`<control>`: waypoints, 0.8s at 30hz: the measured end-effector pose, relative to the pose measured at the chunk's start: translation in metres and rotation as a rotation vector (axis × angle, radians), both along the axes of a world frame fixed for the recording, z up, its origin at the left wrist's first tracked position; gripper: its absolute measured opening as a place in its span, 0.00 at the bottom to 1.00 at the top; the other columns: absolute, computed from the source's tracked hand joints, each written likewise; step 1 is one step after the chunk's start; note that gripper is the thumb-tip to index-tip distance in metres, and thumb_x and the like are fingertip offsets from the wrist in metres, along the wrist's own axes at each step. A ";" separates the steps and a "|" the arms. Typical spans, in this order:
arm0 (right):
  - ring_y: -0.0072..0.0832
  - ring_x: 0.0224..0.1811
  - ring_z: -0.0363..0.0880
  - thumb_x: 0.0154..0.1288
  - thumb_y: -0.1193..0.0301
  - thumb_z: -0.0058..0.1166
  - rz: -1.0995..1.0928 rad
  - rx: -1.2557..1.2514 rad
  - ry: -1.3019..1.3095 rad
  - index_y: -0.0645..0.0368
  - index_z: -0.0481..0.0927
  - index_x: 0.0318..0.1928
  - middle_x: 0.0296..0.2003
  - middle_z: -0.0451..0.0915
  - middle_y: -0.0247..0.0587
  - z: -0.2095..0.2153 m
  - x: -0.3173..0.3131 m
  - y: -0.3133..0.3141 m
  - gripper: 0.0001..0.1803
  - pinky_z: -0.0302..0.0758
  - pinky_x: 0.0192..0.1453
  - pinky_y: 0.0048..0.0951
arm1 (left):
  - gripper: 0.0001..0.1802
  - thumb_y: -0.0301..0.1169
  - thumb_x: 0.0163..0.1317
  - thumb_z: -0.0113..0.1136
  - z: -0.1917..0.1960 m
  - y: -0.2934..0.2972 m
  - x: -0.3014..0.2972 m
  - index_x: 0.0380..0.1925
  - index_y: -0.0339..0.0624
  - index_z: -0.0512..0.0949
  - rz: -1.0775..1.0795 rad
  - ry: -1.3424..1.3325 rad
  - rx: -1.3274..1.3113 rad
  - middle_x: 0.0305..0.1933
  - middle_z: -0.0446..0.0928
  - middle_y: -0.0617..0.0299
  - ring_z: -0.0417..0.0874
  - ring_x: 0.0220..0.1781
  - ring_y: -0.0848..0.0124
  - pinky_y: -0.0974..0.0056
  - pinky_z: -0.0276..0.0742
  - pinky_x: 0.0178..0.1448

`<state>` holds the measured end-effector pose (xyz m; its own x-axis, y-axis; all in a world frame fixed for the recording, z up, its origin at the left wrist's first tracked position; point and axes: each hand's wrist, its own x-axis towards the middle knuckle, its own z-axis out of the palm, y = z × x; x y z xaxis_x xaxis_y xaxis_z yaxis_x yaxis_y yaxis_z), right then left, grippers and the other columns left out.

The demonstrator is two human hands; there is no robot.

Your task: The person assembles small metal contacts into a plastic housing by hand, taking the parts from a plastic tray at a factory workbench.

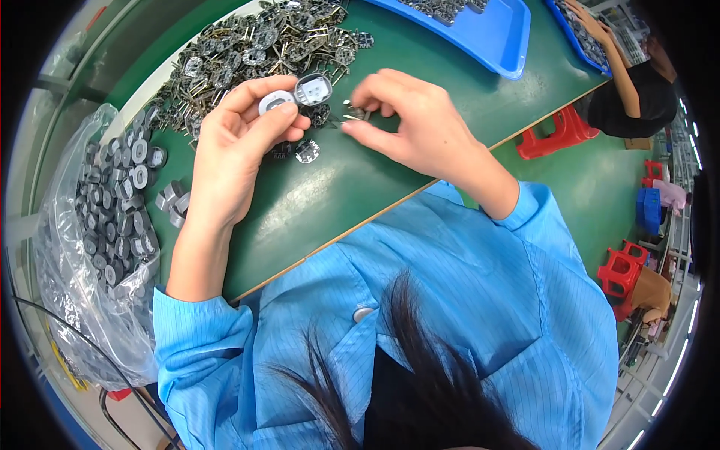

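My left hand (236, 139) holds two small round grey parts: one with a white disc face (274, 101) between thumb and fingers, and a second dark-rimmed one (313, 89) at the fingertips. My right hand (409, 124) pinches a tiny metal pin piece (355, 114) just right of those parts, above the green table (337, 187). A few loose dark round parts (306, 151) lie on the table under my hands.
A big heap of metal-pinned parts (255, 45) lies at the back. A clear plastic bag of grey round parts (112, 217) sits at the left. Blue trays (487, 34) stand at the back right, where another person (634, 90) works. Red stools (559, 131) stand on the floor.
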<state>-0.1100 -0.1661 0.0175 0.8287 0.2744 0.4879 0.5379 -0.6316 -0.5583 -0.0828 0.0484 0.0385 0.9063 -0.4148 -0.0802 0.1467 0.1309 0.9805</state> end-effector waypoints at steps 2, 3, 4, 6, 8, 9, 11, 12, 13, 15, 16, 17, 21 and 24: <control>0.34 0.28 0.76 0.51 0.63 0.65 -0.022 -0.085 0.006 0.57 0.73 0.28 0.26 0.75 0.37 -0.001 -0.011 -0.008 0.15 0.73 0.31 0.33 | 0.17 0.25 0.62 0.57 0.000 0.001 -0.002 0.50 0.31 0.72 0.008 -0.004 0.007 0.38 0.77 0.59 0.79 0.38 0.76 0.73 0.76 0.44; 0.34 0.28 0.75 0.50 0.63 0.65 -0.056 -0.164 0.014 0.56 0.72 0.27 0.26 0.74 0.36 0.000 -0.017 -0.013 0.15 0.72 0.30 0.34 | 0.17 0.25 0.62 0.57 0.000 0.000 -0.002 0.50 0.31 0.72 0.005 -0.006 0.019 0.38 0.77 0.59 0.79 0.37 0.76 0.73 0.76 0.44; 0.34 0.28 0.74 0.49 0.62 0.66 -0.062 -0.185 0.037 0.56 0.70 0.25 0.25 0.74 0.35 0.001 -0.024 -0.014 0.17 0.71 0.30 0.34 | 0.17 0.25 0.62 0.57 0.000 0.000 -0.002 0.50 0.31 0.72 0.006 -0.008 0.015 0.38 0.77 0.59 0.79 0.37 0.76 0.73 0.76 0.44; 0.35 0.28 0.73 0.49 0.63 0.66 -0.036 -0.167 0.095 0.56 0.72 0.26 0.25 0.74 0.36 0.002 -0.028 -0.021 0.16 0.71 0.30 0.34 | 0.17 0.25 0.62 0.57 -0.001 0.001 -0.003 0.50 0.30 0.72 0.009 -0.020 0.033 0.38 0.77 0.59 0.79 0.38 0.75 0.72 0.76 0.45; 0.35 0.28 0.73 0.49 0.63 0.66 -0.009 -0.142 0.158 0.57 0.73 0.26 0.26 0.74 0.36 0.006 -0.029 -0.022 0.15 0.71 0.31 0.33 | 0.17 0.26 0.62 0.57 -0.001 0.002 -0.003 0.50 0.32 0.72 0.000 -0.026 0.046 0.38 0.77 0.60 0.79 0.38 0.76 0.73 0.75 0.45; 0.36 0.28 0.72 0.50 0.64 0.65 -0.041 -0.040 0.238 0.57 0.75 0.28 0.26 0.74 0.36 0.014 -0.027 -0.021 0.13 0.71 0.32 0.33 | 0.17 0.26 0.62 0.57 -0.001 0.001 -0.003 0.50 0.34 0.73 -0.012 -0.032 0.058 0.38 0.77 0.62 0.79 0.38 0.77 0.74 0.75 0.44; 0.36 0.28 0.72 0.51 0.65 0.65 -0.072 0.068 0.324 0.58 0.76 0.29 0.26 0.74 0.37 0.011 -0.022 -0.022 0.12 0.71 0.33 0.33 | 0.17 0.25 0.62 0.56 -0.001 0.000 -0.005 0.50 0.32 0.72 -0.016 -0.029 0.064 0.38 0.77 0.60 0.79 0.38 0.76 0.73 0.75 0.45; 0.35 0.28 0.72 0.52 0.66 0.64 0.022 -0.013 0.180 0.58 0.77 0.30 0.25 0.74 0.38 0.003 -0.016 -0.026 0.11 0.70 0.32 0.33 | 0.17 0.25 0.62 0.56 -0.001 -0.001 -0.006 0.50 0.30 0.72 -0.022 -0.035 0.067 0.38 0.77 0.59 0.79 0.38 0.75 0.72 0.76 0.46; 0.34 0.28 0.72 0.53 0.68 0.63 0.117 -0.093 0.034 0.59 0.78 0.32 0.25 0.74 0.38 -0.002 -0.013 -0.027 0.10 0.70 0.32 0.32 | 0.17 0.25 0.62 0.56 -0.001 -0.003 -0.006 0.50 0.30 0.72 -0.025 -0.032 0.071 0.38 0.77 0.59 0.79 0.38 0.75 0.72 0.76 0.46; 0.26 0.26 0.72 0.54 0.69 0.63 0.144 -0.085 0.059 0.59 0.79 0.32 0.26 0.75 0.35 0.003 -0.013 -0.024 0.09 0.69 0.29 0.27 | 0.17 0.24 0.61 0.56 -0.001 -0.005 -0.007 0.50 0.30 0.72 -0.038 -0.039 0.062 0.38 0.77 0.59 0.79 0.38 0.75 0.72 0.76 0.46; 0.22 0.25 0.71 0.54 0.69 0.63 0.193 0.137 0.302 0.59 0.79 0.32 0.27 0.76 0.33 0.009 -0.014 -0.021 0.08 0.67 0.27 0.24 | 0.16 0.23 0.61 0.56 -0.001 -0.006 -0.008 0.50 0.30 0.72 -0.040 -0.021 0.048 0.38 0.77 0.59 0.79 0.38 0.75 0.72 0.76 0.46; 0.17 0.23 0.71 0.55 0.69 0.63 0.242 0.359 0.544 0.59 0.80 0.32 0.29 0.77 0.32 0.013 -0.013 -0.019 0.08 0.66 0.26 0.21 | 0.16 0.23 0.62 0.55 -0.001 -0.007 -0.010 0.50 0.30 0.72 -0.042 -0.004 0.033 0.37 0.77 0.59 0.79 0.38 0.75 0.73 0.76 0.46; 0.15 0.21 0.69 0.55 0.70 0.63 0.137 0.439 0.348 0.58 0.81 0.32 0.31 0.77 0.30 0.014 0.009 -0.004 0.07 0.66 0.24 0.18 | 0.15 0.23 0.62 0.55 -0.001 -0.009 -0.011 0.49 0.31 0.72 -0.066 0.043 0.020 0.37 0.77 0.60 0.80 0.38 0.75 0.72 0.77 0.46; 0.20 0.24 0.73 0.54 0.71 0.62 0.129 0.320 0.196 0.58 0.81 0.32 0.31 0.77 0.33 0.016 0.014 0.001 0.06 0.70 0.25 0.22 | 0.16 0.23 0.61 0.55 -0.001 -0.009 -0.010 0.50 0.31 0.72 -0.082 0.005 0.068 0.37 0.78 0.59 0.79 0.38 0.76 0.72 0.76 0.46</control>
